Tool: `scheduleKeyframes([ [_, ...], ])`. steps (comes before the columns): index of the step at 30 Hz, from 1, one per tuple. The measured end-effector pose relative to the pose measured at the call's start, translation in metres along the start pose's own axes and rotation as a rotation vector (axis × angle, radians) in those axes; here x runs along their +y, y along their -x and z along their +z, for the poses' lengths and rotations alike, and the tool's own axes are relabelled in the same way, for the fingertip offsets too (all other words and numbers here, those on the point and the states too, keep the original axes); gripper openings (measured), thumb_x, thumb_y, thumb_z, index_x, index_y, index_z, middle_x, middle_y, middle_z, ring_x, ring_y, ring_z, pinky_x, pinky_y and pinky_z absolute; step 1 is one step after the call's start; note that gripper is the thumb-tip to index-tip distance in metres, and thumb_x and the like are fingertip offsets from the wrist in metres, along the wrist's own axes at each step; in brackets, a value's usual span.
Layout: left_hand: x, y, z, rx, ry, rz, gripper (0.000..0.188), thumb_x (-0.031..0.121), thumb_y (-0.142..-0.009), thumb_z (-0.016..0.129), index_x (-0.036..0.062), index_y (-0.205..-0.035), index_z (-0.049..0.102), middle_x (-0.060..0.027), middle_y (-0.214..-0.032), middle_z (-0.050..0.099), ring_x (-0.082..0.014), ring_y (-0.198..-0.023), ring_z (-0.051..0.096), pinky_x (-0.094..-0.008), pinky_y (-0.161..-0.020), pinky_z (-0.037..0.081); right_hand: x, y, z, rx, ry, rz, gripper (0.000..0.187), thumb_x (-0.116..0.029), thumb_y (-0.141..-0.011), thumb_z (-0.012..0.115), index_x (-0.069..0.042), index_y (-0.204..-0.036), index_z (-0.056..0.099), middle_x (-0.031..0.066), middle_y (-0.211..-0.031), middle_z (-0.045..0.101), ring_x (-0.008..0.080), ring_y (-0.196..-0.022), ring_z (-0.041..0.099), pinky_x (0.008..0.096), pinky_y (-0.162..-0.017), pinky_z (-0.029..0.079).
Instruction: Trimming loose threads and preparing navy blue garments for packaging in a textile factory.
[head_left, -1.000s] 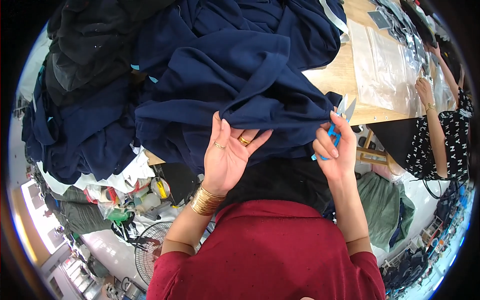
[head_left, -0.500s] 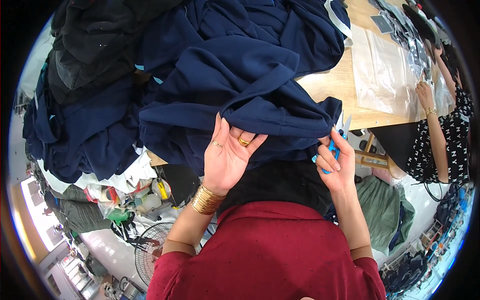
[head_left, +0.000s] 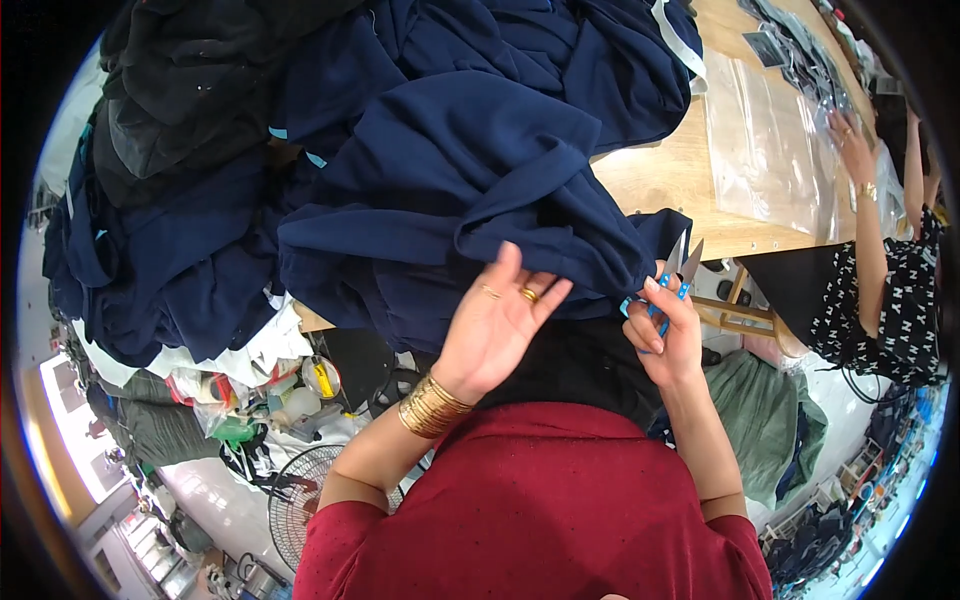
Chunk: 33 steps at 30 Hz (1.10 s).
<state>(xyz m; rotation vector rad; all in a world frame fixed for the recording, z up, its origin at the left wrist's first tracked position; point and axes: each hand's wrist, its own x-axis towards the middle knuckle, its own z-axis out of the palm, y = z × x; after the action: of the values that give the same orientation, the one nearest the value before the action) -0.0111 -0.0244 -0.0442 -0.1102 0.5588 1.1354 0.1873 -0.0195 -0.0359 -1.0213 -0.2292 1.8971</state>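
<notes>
At far left, a heap of black, soft fabric (head_left: pixel 190 100) lies above a pile of dark navy fabric (head_left: pixel 180 265). Below them, a round wire fan guard (head_left: pixel 300 505) stands beside the left forearm.

At centre, the large navy-blue knit garment (head_left: pixel 480 135) lies in loose folds on the tabletop. Its lower folds cover the near table edge in front of the person's torso.

The left hand (head_left: pixel 497 335), with stacked gold-coloured bangles (head_left: pixel 433 408) at the wrist, is open: palm up, fingers apart, gripping nothing. Its thumb overlaps the garment's lower edge in view; contact cannot be determined. A gap separates this hand from the right one.

The right hand (head_left: pixel 668 335) is closed around metal scissors with blue handles (head_left: pixel 679 277) — blades upward, tips parted. The garment's right-hand edge meets its fingertips; whether fabric is pinched there cannot be determined.

Beyond the blade tips, the light wood tabletop (head_left: pixel 635 172) shows between the garment and a flat, clear plastic bag (head_left: pixel 765 150). At far right, a co-worker's hand (head_left: pixel 853 150) is near the bag's outer edge — well apart from the scissors.
</notes>
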Motion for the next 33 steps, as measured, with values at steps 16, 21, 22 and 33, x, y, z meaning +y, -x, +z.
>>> scheduleKeyframes([
  [16,0.004,0.004,0.028,0.06,-0.634,0.184,0.032,0.023,-0.093,0.052,-0.0077,-0.093,0.061,-0.0139,-0.089,0.066,-0.0211,-0.08,0.066,-0.0334,-0.078,0.053,-0.016,0.0,0.01,0.411,1.418,-0.746,0.033,-0.017,-0.075,0.07,-0.006,-0.104,0.057,0.0071,-0.076,0.059,0.0184,-0.068,0.057,0.0283,-0.065,0.045],
  [21,0.004,0.007,0.033,0.051,-0.671,0.178,0.032,0.023,-0.093,0.052,-0.0074,-0.094,0.062,-0.0137,-0.088,0.066,-0.0212,-0.079,0.066,-0.0329,-0.078,0.053,-0.024,0.013,0.036,0.089,1.52,-0.915,0.03,-0.019,-0.072,0.072,-0.006,-0.097,0.06,0.0044,-0.078,0.059,0.0181,-0.065,0.055,0.0275,-0.059,0.044],
  [22,0.004,0.007,0.033,0.054,-0.677,0.176,0.032,0.023,-0.093,0.051,-0.0073,-0.095,0.062,-0.0136,-0.089,0.066,-0.0211,-0.08,0.066,-0.0328,-0.078,0.053,-0.024,0.015,0.041,0.076,1.569,-0.911,0.028,-0.021,-0.072,0.073,-0.007,-0.092,0.061,0.0028,-0.077,0.059,0.0176,-0.062,0.053,0.0281,-0.056,0.043],
  [33,0.003,0.007,0.036,0.049,-0.673,0.162,0.033,0.024,-0.094,0.049,-0.0073,-0.098,0.06,-0.014,-0.091,0.066,-0.0206,-0.081,0.065,-0.0321,-0.078,0.053,-0.026,0.016,0.046,0.07,1.667,-0.99,0.024,-0.022,-0.071,0.073,-0.008,-0.087,0.061,0.0013,-0.073,0.06,0.0193,-0.061,0.052,0.0286,-0.054,0.042],
])
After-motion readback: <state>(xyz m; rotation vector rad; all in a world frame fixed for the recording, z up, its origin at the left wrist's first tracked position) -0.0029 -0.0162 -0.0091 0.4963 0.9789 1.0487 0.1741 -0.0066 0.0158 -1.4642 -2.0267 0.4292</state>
